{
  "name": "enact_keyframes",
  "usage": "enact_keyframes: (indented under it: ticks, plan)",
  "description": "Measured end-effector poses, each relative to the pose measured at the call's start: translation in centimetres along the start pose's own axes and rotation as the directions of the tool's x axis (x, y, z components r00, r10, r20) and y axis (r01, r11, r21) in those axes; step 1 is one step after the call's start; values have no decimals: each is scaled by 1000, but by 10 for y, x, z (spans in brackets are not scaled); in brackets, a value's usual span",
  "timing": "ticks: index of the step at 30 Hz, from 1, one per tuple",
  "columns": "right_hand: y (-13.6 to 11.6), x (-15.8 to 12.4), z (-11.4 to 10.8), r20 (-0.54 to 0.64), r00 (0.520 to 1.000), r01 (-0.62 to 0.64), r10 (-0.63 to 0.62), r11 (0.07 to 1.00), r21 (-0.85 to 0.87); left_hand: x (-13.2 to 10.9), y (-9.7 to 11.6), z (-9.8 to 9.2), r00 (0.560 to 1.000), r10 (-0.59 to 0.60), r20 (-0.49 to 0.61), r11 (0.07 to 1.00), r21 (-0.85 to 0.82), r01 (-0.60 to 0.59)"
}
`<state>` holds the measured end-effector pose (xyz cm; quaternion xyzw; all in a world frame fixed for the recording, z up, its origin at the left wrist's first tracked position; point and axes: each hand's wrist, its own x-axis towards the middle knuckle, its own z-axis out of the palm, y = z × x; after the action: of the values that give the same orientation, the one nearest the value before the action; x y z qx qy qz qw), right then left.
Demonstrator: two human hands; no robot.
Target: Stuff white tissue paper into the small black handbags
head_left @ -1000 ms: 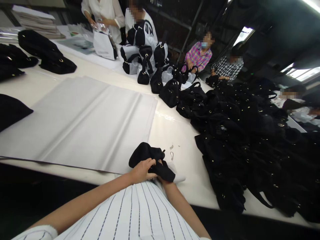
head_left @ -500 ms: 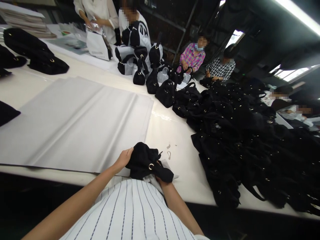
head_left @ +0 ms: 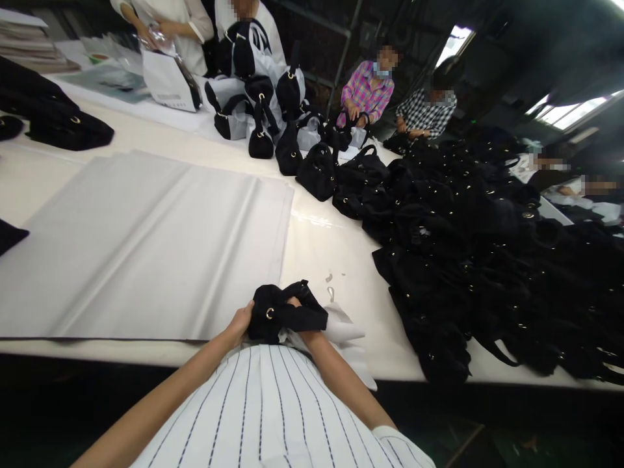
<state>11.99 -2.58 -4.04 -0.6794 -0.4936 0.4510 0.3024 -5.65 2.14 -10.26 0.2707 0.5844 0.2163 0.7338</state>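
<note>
One black bag (head_left: pixel 263 329): left hand (head_left: pixel 242 320) grips its side; whether right hand (head_left: pixel 294 302) grips is hidden; tugging could crumple white paper (head_left: pixel 344 329) beside it.

White tabletop (head_left: pixel 346 260): flat pale-grey sheets (head_left: pixel 160 240) left, heaped black bags (head_left: pixel 453 260) right, small scraps (head_left: pixel 331 294) between.
</note>
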Motion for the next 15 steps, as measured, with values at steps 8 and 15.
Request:
enact_keyframes:
  ticks: [8,15]
  plan:
    - [-27,-62,-31,-15,999,54,-52,979,195,10,0,-16,971,235,-54,864,469,-183]
    - [35,-195,-87,286,902,-427,323,762,487,4,51,-9,832,554,-17,509,798,-322]
